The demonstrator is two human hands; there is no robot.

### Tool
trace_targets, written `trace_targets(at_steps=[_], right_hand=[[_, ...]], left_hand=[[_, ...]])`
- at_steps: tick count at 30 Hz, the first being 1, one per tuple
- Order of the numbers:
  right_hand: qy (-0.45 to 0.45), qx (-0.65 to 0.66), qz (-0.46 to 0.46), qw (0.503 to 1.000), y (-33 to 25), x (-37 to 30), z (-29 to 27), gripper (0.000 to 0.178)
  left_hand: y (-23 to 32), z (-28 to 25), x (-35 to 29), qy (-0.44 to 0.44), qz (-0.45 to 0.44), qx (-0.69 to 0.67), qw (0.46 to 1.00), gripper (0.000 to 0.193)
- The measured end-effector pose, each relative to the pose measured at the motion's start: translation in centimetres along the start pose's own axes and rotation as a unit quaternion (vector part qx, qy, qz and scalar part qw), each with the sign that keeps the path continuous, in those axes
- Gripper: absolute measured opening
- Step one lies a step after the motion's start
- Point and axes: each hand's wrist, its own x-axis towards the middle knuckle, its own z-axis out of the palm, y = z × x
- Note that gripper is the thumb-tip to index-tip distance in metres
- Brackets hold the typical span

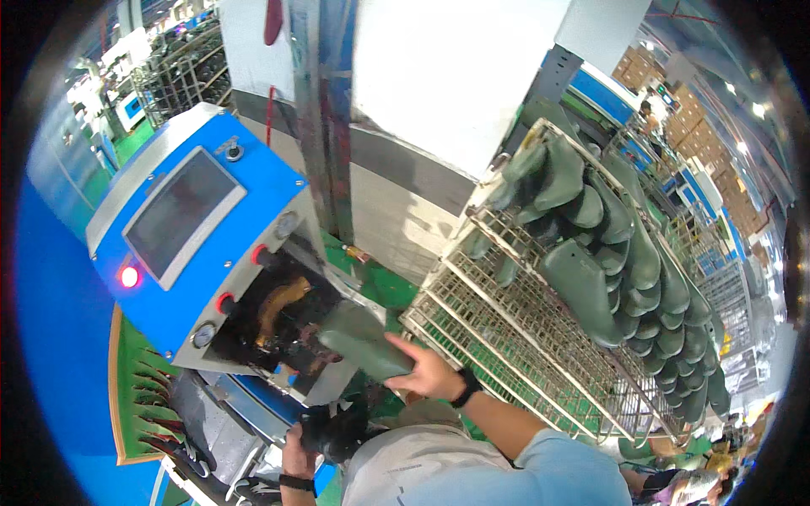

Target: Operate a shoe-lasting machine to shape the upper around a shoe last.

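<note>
My right hand (432, 373), with a black band at the wrist, grips one end of a dark green shoe last (364, 340). The last is held in front of the opening of a blue machine (202, 244), its other end toward the machine's dark inside. Lower down, close to my body, my left hand (298, 455) is closed on a black shoe upper (336, 430), soft and crumpled in look. Part of that hand's fingers is hidden behind the black material.
On the right stands a wire rack (498, 312) with several green shoe lasts (591, 278) on its top. Left of my body, a bench (211, 422) carries dark shoe parts. The machine has a dark screen (184, 215), a lit red lamp (129, 277) and round gauges. Behind is a wall (447, 76).
</note>
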Motion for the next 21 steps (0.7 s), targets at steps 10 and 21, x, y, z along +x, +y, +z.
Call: trace_targets(at_steps=[10, 21], right_hand=[[0.432, -0.281, 0.186, 0.837, 26.1, -12.6, -30.3, 0.061], [0.363, -0.452, 0.354, 0.734, 17.8, -2.9, -29.9, 0.048]], left_hand=[[-4.8, 11.3, 4.3, 0.009, 0.043, 0.168, 0.985, 0.034], [-1.6, -0.1, -6.2, 0.118, 0.079, 0.128, 0.982, 0.045]])
